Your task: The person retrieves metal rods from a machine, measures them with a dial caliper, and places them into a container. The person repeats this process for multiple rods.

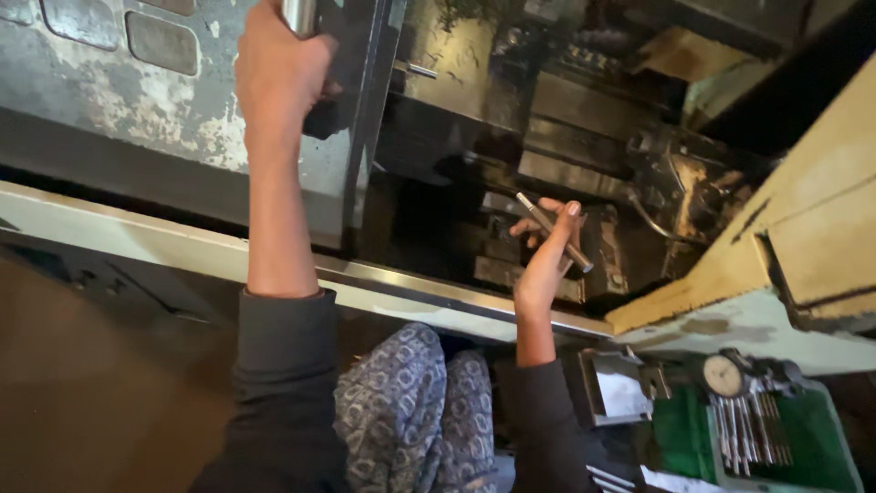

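Left hand [278, 78] grips handle [299, 14] — right hand [545, 251] holds rod [553, 231].

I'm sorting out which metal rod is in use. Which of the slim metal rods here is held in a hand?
The single metal rod pinched in the right hand, up inside the machine. The other rods lie bundled on the green tray beside the dial gauge.

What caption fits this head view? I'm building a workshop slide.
Left hand grips a steel door handle while right hand holds a metal rod inside the dark machine.
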